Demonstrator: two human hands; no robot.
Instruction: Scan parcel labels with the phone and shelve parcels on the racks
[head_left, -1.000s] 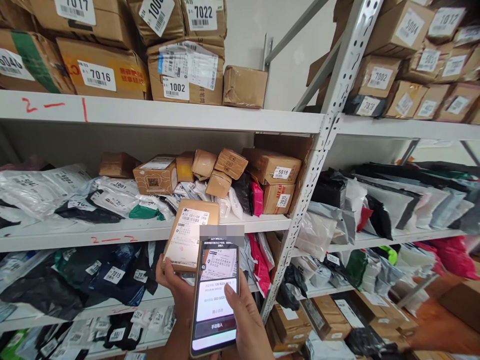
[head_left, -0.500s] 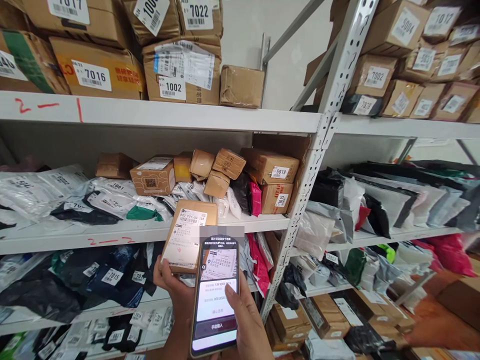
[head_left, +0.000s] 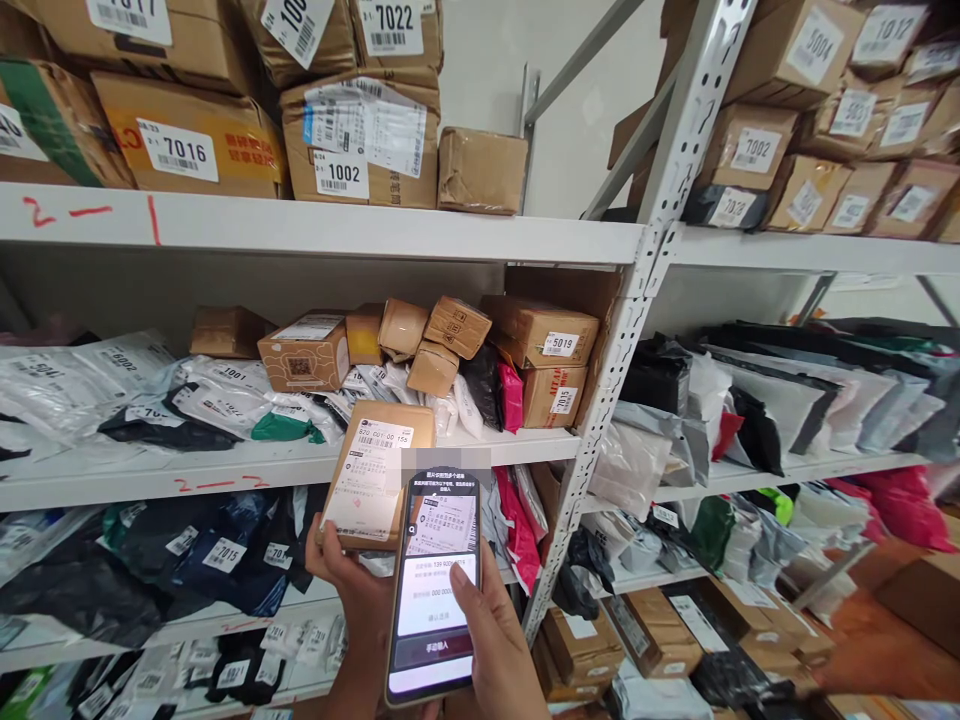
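A small cardboard box with a white shipping label facing me is held up in my left hand, which grips it at the lower end. In front of it and to the right, my right hand holds a smartphone upright. My right thumb lies over the screen, which shows a picture of a label above a white panel with number lines. The phone covers the box's lower right corner and part of my left hand.
A white metal shelf holds numbered cartons on top. Bagged parcels and small boxes lie on the tier below. A perforated post separates it from a second rack on the right. More boxes sit low at the right.
The phone has shifted very slightly up and to the right. Both hands keep their hold, and my thumb stays over the screen.
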